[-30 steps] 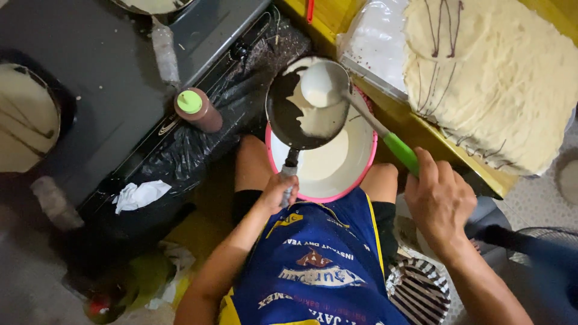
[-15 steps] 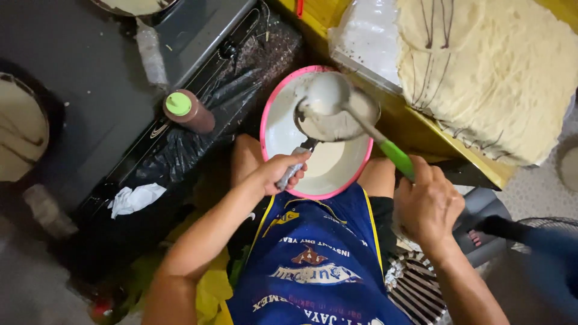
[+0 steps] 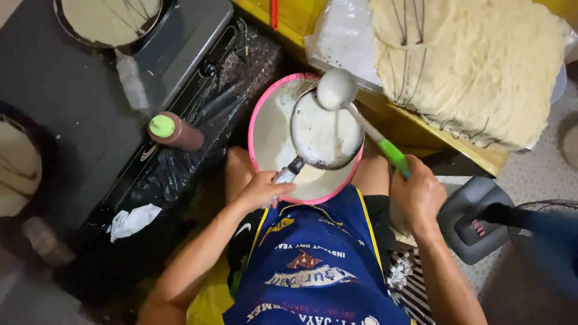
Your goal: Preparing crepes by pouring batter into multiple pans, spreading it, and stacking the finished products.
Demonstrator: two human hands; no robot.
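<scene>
Floor kitchen: pink basin (image 3: pixel 260 120) holds batter; pan (image 3: pixel 325 135) coated.

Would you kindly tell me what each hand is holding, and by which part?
The left hand grips the small dark round pan by its handle; the right hand holds the white ladle by its green handle end.

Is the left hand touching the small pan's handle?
Touching. The head view shows the left hand wrapped around the handle of the small pan, held over the pink-rimmed bowl.
</scene>
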